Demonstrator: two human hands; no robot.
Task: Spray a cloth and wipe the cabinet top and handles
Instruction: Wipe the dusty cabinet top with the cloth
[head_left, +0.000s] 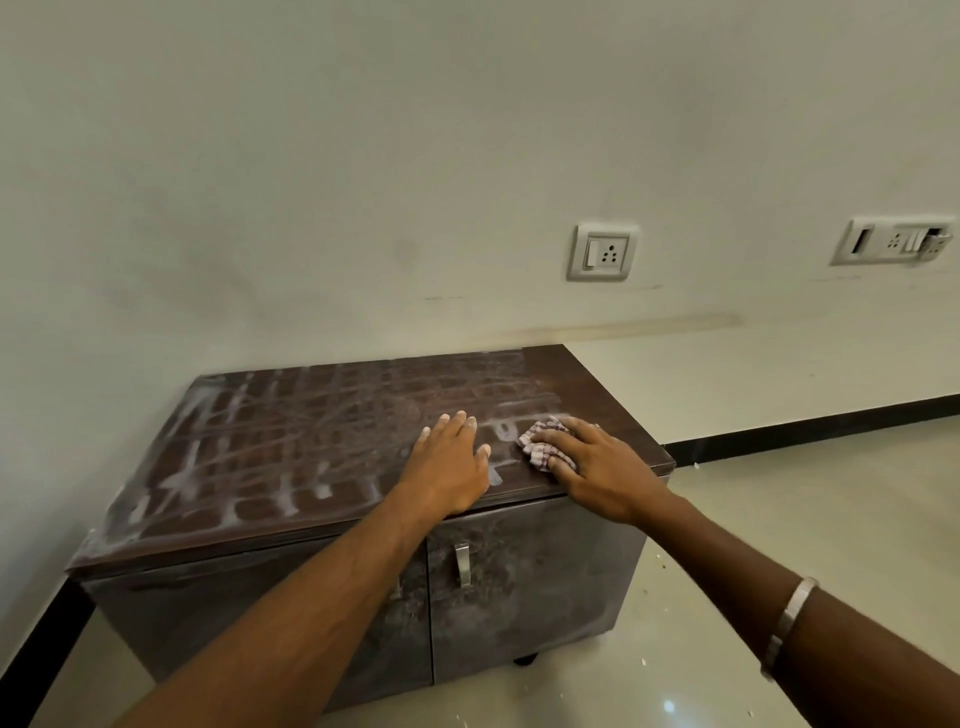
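A low dark brown cabinet stands against the wall; its top (291, 457) is covered in whitish dust with streaks across it. My right hand (592, 467) presses a small checked cloth (540, 441) flat on the top near the right front corner, fingers spread over it. My left hand (452, 462) rests flat on the top just left of the cloth, fingers straight. A metal handle (462, 564) shows on the right door below; the left door's handle is hidden behind my left forearm. No spray bottle is in view.
A pale wall rises behind the cabinet with a socket plate (602, 252) and a second switch plate (896, 240) at the far right. Glossy floor tiles (779, 545) with small debris lie to the right, edged by a black skirting.
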